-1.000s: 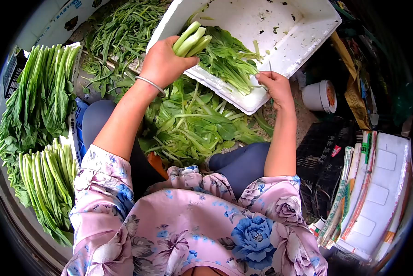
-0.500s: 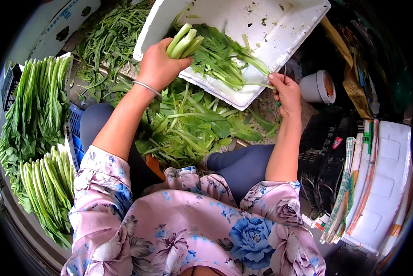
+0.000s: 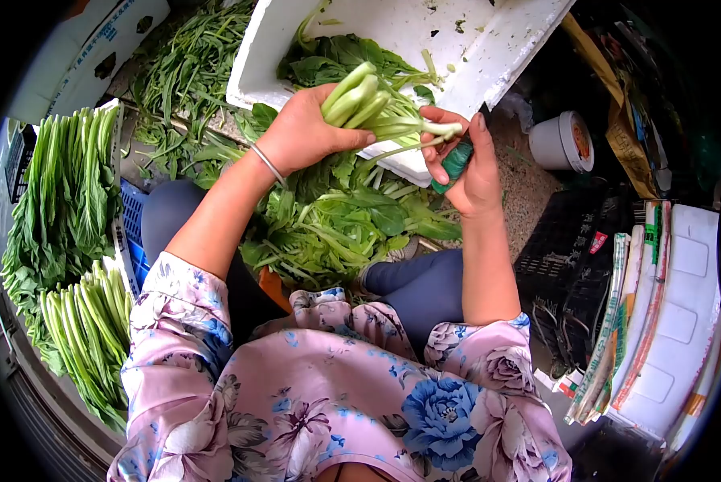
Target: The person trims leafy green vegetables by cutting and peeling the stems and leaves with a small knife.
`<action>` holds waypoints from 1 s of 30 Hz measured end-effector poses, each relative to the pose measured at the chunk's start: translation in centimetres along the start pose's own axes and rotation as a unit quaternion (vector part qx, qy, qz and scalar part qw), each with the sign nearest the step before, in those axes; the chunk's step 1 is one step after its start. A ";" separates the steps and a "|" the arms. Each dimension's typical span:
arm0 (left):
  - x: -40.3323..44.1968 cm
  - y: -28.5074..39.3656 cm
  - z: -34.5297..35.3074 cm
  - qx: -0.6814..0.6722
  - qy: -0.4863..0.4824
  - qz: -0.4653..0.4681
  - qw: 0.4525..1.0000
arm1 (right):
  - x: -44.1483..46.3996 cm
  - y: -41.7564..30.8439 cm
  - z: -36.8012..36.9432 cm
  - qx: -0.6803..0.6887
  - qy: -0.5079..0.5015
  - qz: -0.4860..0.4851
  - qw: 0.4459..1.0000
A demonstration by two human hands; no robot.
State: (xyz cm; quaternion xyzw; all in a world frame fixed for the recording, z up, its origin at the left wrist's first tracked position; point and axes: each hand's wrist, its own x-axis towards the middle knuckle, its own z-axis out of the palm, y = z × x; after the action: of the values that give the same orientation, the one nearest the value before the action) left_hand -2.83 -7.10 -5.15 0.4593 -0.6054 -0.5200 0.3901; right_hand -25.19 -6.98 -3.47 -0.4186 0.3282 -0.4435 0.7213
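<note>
My left hand [image 3: 306, 132] is closed around a bunch of leafy green stalks [image 3: 357, 98], cut ends up and toward the right. My right hand [image 3: 477, 173] is just right of it, fingers curled round a green-wrapped thing [image 3: 457, 161] like a handle; the rest of it is hidden. A loose stalk [image 3: 441, 128] reaches from the bunch to my right fingertips, which touch or nearly touch its pale end. Behind the hands is a white foam box [image 3: 505, 60] with more leafy greens [image 3: 344, 58] inside. Below the hands is a pile of loose leaves [image 3: 328, 233].
Stacked greens [image 3: 63, 185] and a second bundle [image 3: 87, 329] stand at the left by a blue crate [image 3: 133, 217]. A white tub [image 3: 555, 143], a black crate [image 3: 569, 257] and foam boards [image 3: 674, 305] are at the right. More leaves [image 3: 191, 72] lie at the back left.
My right hand has moved left and toward me, bringing a stalk from the foam box to the bunch. My left hand has shifted right and slightly down with the bunch.
</note>
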 end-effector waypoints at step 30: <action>-1.4 -1.3 -3.4 0.045 -0.048 -0.082 0.994 | 0.2 4.0 -0.4 -0.323 0.008 0.155 0.934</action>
State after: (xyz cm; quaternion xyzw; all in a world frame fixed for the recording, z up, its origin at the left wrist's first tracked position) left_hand 0.94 -6.73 -5.87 0.4994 -0.6064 -0.5437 0.2955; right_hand -23.97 -6.24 -7.19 -0.5691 0.5204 -0.1997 0.6046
